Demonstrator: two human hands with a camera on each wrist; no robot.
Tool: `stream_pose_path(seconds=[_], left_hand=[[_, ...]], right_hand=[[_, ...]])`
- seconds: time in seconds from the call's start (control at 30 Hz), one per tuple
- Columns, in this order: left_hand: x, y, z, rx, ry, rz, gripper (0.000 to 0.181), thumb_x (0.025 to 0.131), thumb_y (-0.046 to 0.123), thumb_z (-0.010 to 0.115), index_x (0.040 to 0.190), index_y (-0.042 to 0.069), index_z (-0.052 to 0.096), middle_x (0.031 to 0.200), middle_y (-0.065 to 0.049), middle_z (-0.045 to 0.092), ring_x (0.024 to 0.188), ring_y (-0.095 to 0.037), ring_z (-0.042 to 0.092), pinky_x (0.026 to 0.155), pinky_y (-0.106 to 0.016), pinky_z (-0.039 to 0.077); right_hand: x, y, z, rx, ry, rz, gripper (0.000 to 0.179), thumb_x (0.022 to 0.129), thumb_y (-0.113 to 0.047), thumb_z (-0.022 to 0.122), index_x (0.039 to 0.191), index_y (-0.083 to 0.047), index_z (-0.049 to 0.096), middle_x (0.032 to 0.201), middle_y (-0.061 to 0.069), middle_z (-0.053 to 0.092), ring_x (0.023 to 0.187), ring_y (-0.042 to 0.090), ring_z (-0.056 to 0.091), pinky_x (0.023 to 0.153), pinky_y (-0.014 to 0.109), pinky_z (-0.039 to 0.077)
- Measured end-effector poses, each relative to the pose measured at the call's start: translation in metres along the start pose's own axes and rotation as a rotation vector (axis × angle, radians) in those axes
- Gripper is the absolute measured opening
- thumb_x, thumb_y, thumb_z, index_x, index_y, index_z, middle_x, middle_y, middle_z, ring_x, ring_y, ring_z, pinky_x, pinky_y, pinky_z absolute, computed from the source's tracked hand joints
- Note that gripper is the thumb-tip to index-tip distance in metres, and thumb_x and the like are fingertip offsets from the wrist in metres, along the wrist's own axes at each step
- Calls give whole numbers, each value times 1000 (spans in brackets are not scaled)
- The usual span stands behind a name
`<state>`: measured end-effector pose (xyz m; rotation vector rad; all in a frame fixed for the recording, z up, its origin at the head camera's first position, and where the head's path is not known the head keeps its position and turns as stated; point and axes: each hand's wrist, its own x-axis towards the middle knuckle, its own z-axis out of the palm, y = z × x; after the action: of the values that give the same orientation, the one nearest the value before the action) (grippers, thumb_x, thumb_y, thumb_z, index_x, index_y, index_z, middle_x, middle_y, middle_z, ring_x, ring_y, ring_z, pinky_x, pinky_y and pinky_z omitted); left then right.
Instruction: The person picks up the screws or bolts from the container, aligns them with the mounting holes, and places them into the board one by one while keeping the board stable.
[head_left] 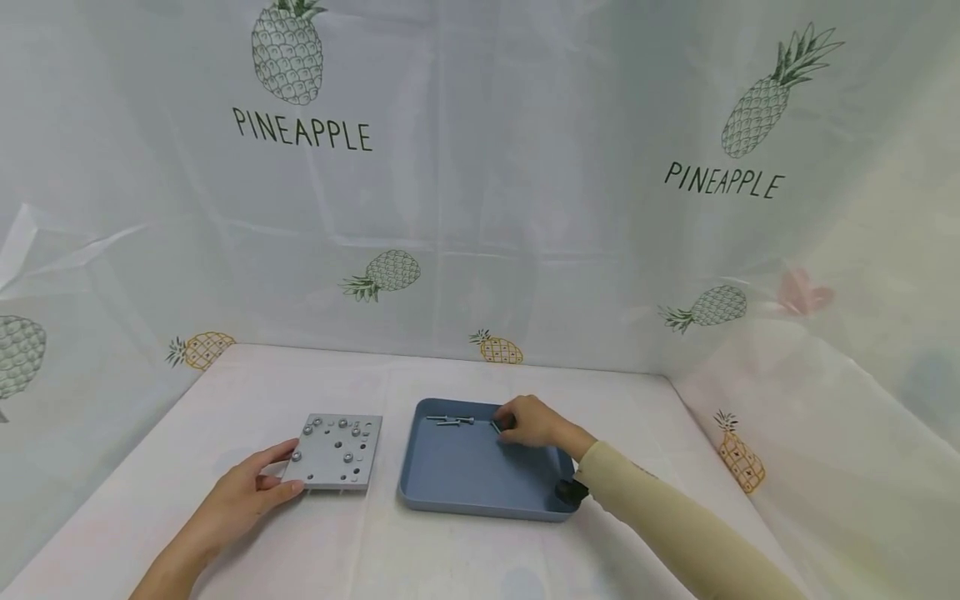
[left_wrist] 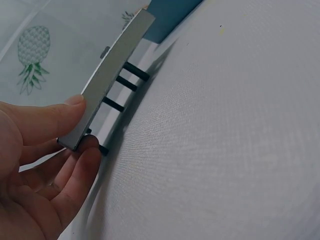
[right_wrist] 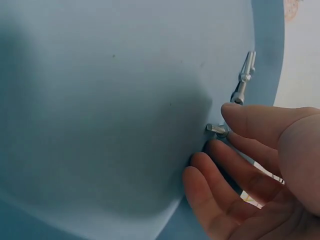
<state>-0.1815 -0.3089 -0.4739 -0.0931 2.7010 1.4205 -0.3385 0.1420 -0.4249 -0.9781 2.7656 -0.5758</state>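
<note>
My left hand (head_left: pixel 236 500) grips the left near corner of a silver metal plate (head_left: pixel 326 473), thumb on top and fingers underneath. Several socket-head screws (head_left: pixel 348 457) sit in the plate's holes, among other holes that are bare. In the left wrist view, the plate (left_wrist: pixel 112 65) is tilted, and dark screw shanks (left_wrist: pixel 136 71) stick out below it. Over the far right of a blue tray (head_left: pixel 480 479), my right hand (head_left: pixel 531 422) pinches a small metal screw (right_wrist: pixel 216 129) between thumb and index finger. The other fingers are loosely curled near the tray wall.
Several loose screws (head_left: pixel 450 419) lie at the tray's far left, left of my right hand. The tray's raised rim (head_left: pixel 487 511) surrounds them. A white cloth (head_left: pixel 431 554) covers the table, and a pineapple-print curtain (head_left: pixel 525 208) hangs behind and at the sides.
</note>
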Motion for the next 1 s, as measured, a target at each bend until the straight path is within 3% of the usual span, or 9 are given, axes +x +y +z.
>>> stream_pose_path(seconds=[0.13, 0.33, 0.53, 1.0], left_hand=[[0, 0, 0, -6, -3, -4, 90, 95, 39, 81, 166, 8, 35, 161, -25, 43, 108, -18, 63, 80, -26, 51], [-1, 1, 0, -2, -4, -17, 90, 95, 40, 81, 166, 9, 35, 162, -25, 42, 109, -19, 62, 81, -27, 51], [0, 2, 1, -5, 3, -24, 89, 95, 37, 81, 166, 9, 35, 162, -26, 41, 109, -19, 63, 80, -28, 51], [1, 4, 1, -3, 8, -17, 90, 94, 37, 82, 166, 8, 35, 162, -27, 42, 108, -19, 63, 80, -26, 51]], right_hand=[[3, -3, 2, -3, -8, -26, 30, 94, -5, 80, 122, 5, 75, 114, 14, 77, 106, 29, 71, 93, 46, 57], [11, -4, 8, -8, 5, -35, 20, 92, -1, 80, 112, -1, 77, 104, 9, 76, 97, 24, 70, 87, 40, 56], [16, -5, 10, -13, 23, -22, 20, 89, 1, 82, 108, -4, 78, 93, 5, 75, 86, 17, 68, 79, 36, 55], [19, -15, 10, -84, 6, -61, 12, 90, 3, 80, 97, -6, 81, 89, 6, 75, 78, 11, 63, 73, 28, 54]])
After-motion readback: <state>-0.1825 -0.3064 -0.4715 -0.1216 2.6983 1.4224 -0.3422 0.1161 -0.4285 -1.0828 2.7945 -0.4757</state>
